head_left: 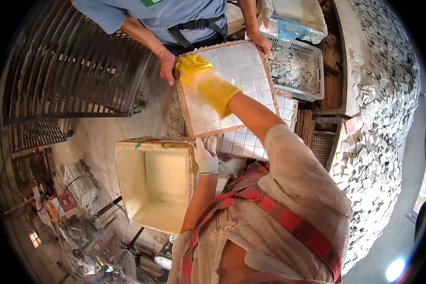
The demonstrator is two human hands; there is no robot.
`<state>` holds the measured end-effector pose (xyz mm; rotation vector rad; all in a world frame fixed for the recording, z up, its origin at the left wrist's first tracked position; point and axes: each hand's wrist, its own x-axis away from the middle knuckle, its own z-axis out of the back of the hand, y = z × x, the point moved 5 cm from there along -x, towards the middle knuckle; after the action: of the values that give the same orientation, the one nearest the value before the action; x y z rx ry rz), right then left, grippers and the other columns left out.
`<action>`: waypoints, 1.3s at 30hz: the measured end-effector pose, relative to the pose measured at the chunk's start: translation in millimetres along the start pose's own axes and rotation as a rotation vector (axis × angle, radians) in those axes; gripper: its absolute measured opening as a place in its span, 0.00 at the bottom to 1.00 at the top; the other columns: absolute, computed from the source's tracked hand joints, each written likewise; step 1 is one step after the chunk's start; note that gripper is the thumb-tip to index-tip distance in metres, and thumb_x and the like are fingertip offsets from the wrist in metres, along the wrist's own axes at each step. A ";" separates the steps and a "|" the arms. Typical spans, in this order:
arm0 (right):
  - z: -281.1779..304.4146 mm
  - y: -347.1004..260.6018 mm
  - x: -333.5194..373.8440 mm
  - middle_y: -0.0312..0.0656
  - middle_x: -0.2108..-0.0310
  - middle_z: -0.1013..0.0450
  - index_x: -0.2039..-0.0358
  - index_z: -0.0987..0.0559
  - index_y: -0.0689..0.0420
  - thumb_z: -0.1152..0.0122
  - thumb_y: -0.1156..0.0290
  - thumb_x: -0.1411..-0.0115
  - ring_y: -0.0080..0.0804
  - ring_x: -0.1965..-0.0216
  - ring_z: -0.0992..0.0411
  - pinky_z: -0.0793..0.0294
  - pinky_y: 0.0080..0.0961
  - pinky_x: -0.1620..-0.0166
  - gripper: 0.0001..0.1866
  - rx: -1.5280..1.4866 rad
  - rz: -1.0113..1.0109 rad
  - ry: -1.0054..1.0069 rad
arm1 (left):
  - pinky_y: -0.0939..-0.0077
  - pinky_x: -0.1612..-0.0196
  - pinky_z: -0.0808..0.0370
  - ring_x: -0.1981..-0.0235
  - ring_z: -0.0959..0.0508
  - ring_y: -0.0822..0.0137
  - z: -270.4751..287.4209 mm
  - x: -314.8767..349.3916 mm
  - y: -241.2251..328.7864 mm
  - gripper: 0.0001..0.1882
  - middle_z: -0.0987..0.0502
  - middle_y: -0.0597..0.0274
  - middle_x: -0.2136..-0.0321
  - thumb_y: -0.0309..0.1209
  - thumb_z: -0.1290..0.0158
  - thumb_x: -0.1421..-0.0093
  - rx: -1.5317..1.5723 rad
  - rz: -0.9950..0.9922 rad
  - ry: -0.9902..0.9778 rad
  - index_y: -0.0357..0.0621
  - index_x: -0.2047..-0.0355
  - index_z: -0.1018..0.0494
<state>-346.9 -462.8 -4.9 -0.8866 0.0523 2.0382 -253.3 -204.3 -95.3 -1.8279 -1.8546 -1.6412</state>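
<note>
My right grip (201,75), in a yellow rubber glove, lies flat and released on the far left corner of the square framed board of white mosaic tiles (232,71), while my white-gloved left grip (206,155) clasps its near edge.

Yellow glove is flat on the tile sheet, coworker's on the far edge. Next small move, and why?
Probably sweep the yellow-gloved right hand back toward the near edge of the square board of small white tiles. It lies flat at the far left corner; the white-gloved left hand braces the near edge, and a co-worker's bare hands steady the far side.
</note>
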 end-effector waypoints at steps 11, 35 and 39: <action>112.2 84.3 64.5 0.47 0.41 0.33 0.49 0.23 0.54 0.40 0.57 0.46 0.49 0.40 0.35 0.39 0.42 0.36 0.25 0.420 0.057 -0.178 | 0.58 0.45 0.22 0.48 0.24 0.50 -0.5 8.2 4.7 0.26 0.27 0.44 0.49 0.40 0.51 0.31 -0.084 -0.047 -0.025 0.30 0.43 0.39; 103.0 59.2 89.9 0.47 0.36 0.37 0.41 0.30 0.54 0.48 0.58 0.37 0.46 0.34 0.41 0.45 0.39 0.32 0.25 0.157 -0.202 -0.170 | 0.74 0.49 0.21 0.52 0.21 0.55 7.4 23.4 21.3 0.25 0.25 0.40 0.50 0.42 0.53 0.31 -0.387 -0.154 -0.270 0.27 0.48 0.33; 84.6 118.9 67.7 0.47 0.36 0.38 0.40 0.31 0.53 0.48 0.55 0.38 0.49 0.36 0.39 0.41 0.39 0.34 0.28 0.225 -0.273 -0.152 | 0.76 0.51 0.21 0.53 0.21 0.55 -3.3 24.8 22.5 0.25 0.25 0.40 0.50 0.41 0.52 0.31 -0.102 0.003 -0.085 0.26 0.48 0.34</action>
<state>-507.2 -456.9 -16.6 -0.5640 0.0713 1.7965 -245.8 -195.7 -63.7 -1.9694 -1.8313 -1.7136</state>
